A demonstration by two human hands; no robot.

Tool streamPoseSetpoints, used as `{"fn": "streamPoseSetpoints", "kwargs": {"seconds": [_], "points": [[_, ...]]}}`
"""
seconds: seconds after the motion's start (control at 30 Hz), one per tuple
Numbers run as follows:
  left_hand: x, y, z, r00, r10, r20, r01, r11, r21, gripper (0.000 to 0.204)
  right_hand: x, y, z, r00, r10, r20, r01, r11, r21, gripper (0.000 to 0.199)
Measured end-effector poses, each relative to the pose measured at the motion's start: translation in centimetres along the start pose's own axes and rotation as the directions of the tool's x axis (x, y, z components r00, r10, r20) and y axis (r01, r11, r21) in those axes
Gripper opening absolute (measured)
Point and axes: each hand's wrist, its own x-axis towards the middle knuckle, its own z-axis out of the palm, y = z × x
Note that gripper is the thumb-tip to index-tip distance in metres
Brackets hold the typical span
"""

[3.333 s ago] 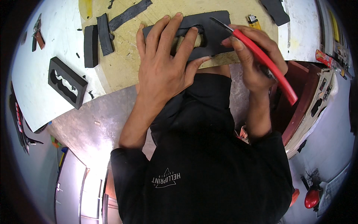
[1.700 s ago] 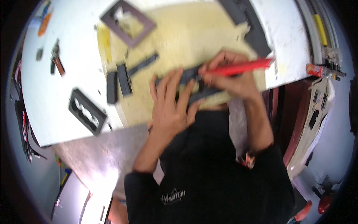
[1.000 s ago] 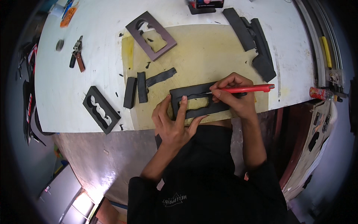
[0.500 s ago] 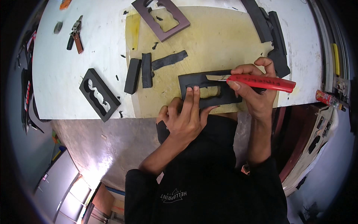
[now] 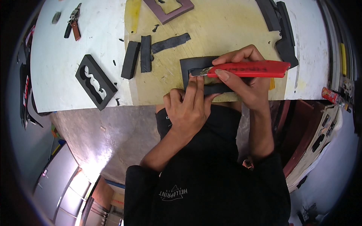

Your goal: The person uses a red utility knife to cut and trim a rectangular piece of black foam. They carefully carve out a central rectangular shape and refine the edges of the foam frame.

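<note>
In my right hand (image 5: pixel 247 84) is a red-handled utility knife (image 5: pixel 250 70), gripped between thumb and fingers. Its blade points left and meets the upper left part of the cut-out in a black foam frame (image 5: pixel 200 62). My left hand (image 5: pixel 186 109) holds that frame at its near left side. Two of its fingertips press at the opening close to the blade tip, while the thumb reaches along the near edge. The right hand and knife hide the frame's right end. Whether the blade is sunk into the foam is hard to tell.
Left of my hands lie black foam strips (image 5: pixel 130 60) and another cut-out black frame (image 5: pixel 96 82). A purple frame (image 5: pixel 177 13) rests on the yellowish mat (image 5: pixel 222 34). Keys (image 5: pixel 74 22) lie far left, black foam pieces (image 5: pixel 284 34) far right. The table's near edge runs just below my hands.
The knife has moved left, its blade now down at the cut-out beside my left fingertips. The view has shifted, so the table's things sit higher in the picture.
</note>
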Motion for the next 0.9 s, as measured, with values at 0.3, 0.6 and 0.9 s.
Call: {"fn": "streamPoseSetpoints", "kwargs": {"seconds": [0.3, 0.6, 0.9], "points": [[-0.1, -0.1, 0.7, 0.997, -0.002, -0.078, 0.001, 1.0, -0.023, 0.05, 0.3, 0.4, -0.2, 0.999, 0.007, 0.045, -0.004, 0.997, -0.081, 0.033], [0.0, -0.4, 0.7, 0.998, 0.016, -0.065, -0.018, 0.999, -0.031, 0.047, -0.1, 1.0, 0.2, 0.994, -0.102, 0.038, 0.106, 0.986, -0.127, 0.034], [0.1, -0.3, 0.6, 0.997, 0.011, -0.078, -0.013, 0.999, -0.03, 0.048, -0.8, 1.4, 0.6, 0.973, -0.232, -0.018, 0.224, 0.955, -0.193, 0.036]]}}
